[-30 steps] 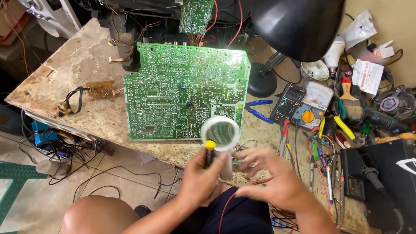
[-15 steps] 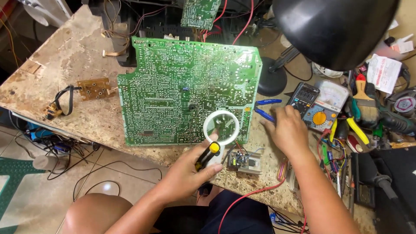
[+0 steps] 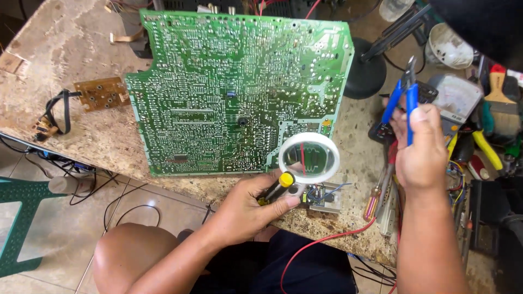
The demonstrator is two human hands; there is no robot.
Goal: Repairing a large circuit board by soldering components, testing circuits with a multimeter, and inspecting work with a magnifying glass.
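fingers of left hand clenched on magnifier handle, lower centre over circuit board edge; right hand grips blue cutters, right side. keep lens steady, cutter tips clear of solder tracks.

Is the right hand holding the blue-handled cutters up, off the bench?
Yes, the right hand grips the blue-handled cutters upright in the air, above the tools lying on the bench.
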